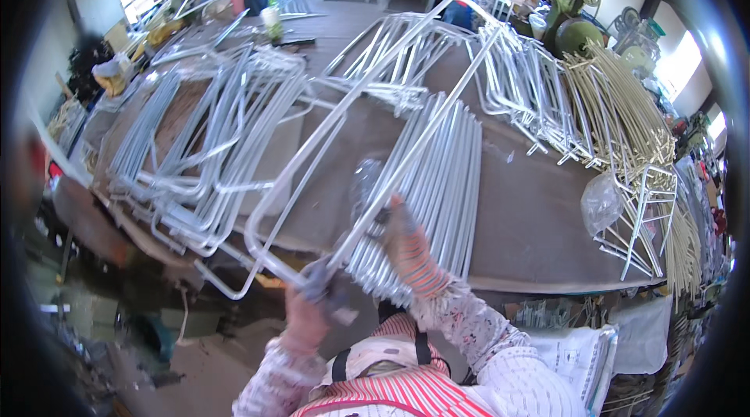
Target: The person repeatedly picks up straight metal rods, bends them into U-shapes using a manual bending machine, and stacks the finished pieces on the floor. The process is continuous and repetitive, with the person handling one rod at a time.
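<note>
A large bent metal tube frame point(339, 110) slants up and away from me over the table. My left hand point(310, 304), in a dark-fingered glove, is closed around its near lower end; motion blurs that spot a little. My right hand point(408, 249), in a striped glove, is beside the frame's right-hand tube, with fingers curled. Whether they grip that tube or another piece is hard to make out. Under the frame and by my right hand lies a bundle of straight silver tubes point(449, 183), their near ends at the table edge.
Bent tube frames point(234, 128) are heaped on the left of the brown table point(539, 222). More frames point(523, 89) and brass-coloured rods point(625, 105) lie at the right, near a clear plastic bag point(601, 202) and a small wire rack point(652, 202). Beyond are green machines point(578, 34) and two people.
</note>
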Demonstrator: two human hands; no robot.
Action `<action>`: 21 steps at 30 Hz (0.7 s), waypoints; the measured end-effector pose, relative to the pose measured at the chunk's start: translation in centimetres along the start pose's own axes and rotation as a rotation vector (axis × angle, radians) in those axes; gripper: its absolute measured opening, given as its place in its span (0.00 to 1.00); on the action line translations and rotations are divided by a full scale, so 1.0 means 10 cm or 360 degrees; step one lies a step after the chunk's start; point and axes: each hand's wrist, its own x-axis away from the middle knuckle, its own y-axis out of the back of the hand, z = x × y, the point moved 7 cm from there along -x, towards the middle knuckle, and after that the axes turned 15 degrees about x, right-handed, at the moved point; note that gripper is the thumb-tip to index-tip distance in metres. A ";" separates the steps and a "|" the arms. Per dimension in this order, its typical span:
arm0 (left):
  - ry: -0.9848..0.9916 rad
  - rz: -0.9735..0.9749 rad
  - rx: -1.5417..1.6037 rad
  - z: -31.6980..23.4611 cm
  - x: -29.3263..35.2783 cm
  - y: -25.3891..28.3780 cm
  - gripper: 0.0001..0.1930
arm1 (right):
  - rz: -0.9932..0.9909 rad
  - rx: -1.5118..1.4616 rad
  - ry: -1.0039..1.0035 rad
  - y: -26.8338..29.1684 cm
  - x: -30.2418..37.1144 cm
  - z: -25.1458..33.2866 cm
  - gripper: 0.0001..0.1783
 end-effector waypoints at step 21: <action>-0.0784 -0.0867 -0.2525 -0.40 -2.00 0.87 0.33 | -0.0920 0.2858 0.0101 6.69 -5.05 3.08 0.19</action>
